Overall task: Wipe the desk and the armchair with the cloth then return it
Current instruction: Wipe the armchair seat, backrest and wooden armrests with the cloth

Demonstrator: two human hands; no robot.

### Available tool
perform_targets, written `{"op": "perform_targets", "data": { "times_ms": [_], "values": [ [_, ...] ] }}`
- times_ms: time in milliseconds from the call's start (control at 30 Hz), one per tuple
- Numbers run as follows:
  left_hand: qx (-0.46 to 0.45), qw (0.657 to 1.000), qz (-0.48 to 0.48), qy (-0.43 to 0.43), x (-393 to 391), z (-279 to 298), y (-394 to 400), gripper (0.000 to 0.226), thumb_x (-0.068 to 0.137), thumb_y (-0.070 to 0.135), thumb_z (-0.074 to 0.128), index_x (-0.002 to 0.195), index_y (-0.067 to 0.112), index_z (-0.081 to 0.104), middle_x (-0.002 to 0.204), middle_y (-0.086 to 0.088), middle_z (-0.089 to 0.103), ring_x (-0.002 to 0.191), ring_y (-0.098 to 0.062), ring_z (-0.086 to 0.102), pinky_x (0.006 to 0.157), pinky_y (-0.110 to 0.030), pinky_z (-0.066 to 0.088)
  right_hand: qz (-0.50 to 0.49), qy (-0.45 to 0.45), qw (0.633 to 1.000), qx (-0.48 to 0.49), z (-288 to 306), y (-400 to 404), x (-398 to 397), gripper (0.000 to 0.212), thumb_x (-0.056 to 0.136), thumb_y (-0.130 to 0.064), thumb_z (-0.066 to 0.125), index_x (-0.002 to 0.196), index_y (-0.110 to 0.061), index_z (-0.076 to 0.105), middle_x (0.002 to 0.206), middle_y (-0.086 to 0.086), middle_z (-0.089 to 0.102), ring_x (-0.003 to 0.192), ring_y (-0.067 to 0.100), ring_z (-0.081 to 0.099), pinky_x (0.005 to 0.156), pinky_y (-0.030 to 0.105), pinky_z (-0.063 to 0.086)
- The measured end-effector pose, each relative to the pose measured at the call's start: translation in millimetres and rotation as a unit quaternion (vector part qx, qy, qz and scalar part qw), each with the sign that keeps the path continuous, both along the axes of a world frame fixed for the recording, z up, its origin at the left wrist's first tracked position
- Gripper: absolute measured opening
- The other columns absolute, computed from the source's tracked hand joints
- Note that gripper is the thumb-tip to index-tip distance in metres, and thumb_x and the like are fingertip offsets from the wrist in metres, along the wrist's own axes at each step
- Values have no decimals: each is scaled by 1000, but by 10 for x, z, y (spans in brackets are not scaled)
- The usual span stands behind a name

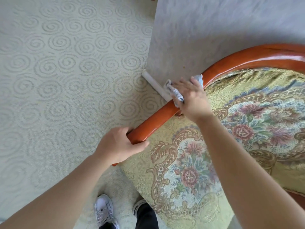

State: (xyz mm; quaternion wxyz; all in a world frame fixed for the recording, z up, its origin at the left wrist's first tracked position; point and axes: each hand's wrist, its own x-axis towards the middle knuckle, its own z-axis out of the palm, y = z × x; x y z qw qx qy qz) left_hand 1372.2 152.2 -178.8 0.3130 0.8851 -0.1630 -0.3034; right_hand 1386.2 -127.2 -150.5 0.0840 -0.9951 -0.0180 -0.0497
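Bright, even daylight, soft shadows only. Glare streak on the glossy wooden armrest (257, 59). Wide-angle bending at edges; right hand (192, 98) and cloth (175, 93) slightly motion-blurred.

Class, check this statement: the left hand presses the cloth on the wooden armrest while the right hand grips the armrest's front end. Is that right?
Not quite: the hands are swapped. In the head view the right hand presses the cloth on the wooden armrest, while the left hand grips the armrest's front end.
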Motion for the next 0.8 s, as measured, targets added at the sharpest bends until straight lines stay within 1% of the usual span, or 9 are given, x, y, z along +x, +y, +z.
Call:
{"op": "perform_targets", "data": {
  "times_ms": [100,167,267,367,433,533,633,733,800],
  "values": [
    [-21,999,0,26,-1,22,10,54,64,78,61,90,31,65,60,5,68,45,-10,63,48,-35,56,-12,-3,995,-95,193,-564,115,47,96,-24,62,141,-14,53,148,4,52,146,20,34,124,40,11],
    [-37,998,1,52,6,54,-3,51,64,76,65,87,31,64,62,3,69,46,-12,64,49,-36,55,-41,-34,990,-128,381,-870,109,48,100,-29,56,145,-14,49,152,5,48,147,21,32,124,42,13],
    [-34,996,-16,83,28,116,-33,46,65,78,67,85,38,61,66,4,70,51,-12,66,54,-34,56,-132,-94,979,-124,631,-1301,81,50,104,-39,39,143,-10,51,152,11,46,146,27,34,122,46,18],
    [-2,998,-34,59,70,191,-109,49,64,87,61,93,48,56,72,12,70,56,-4,67,61,-34,58,-208,-133,963,-105,703,-1511,79,48,102,-34,46,142,-8,52,152,14,45,146,32,33,122,49,17],
    [11,999,-33,11,114,266,-275,61,64,91,52,109,51,54,81,25,69,64,5,66,62,-24,53,-220,-160,959,-76,660,-1433,96,43,103,-28,45,139,-7,55,151,14,47,145,34,34,123,50,14],
    [-10,998,-15,-52,222,360,-735,77,64,88,49,130,48,45,104,36,59,86,13,57,72,-16,43,-183,-156,970,-40,537,-1161,109,41,98,-12,54,138,-7,56,149,14,48,145,34,34,123,52,14],
    [-64,996,9,-60,352,433,-1297,78,73,71,65,140,41,41,131,25,54,109,2,55,86,-23,43,-56,-96,993,-29,473,-973,48,57,79,3,63,136,-1,57,145,18,52,141,38,40,121,53,16],
    [-92,992,4,-90,487,552,-1846,77,76,58,73,141,36,39,137,19,52,117,-3,53,89,-23,39,29,-24,998,-49,630,-1134,17,61,81,-1,65,141,-5,54,151,12,47,145,29,36,123,42,13],
    [-96,989,-14,-116,587,648,-2174,76,75,56,73,140,33,41,133,14,55,113,-4,53,82,-16,37,38,-20,997,-60,807,-1392,-9,59,84,4,56,141,-7,53,151,10,47,145,26,37,124,41,17]
  ]
}}
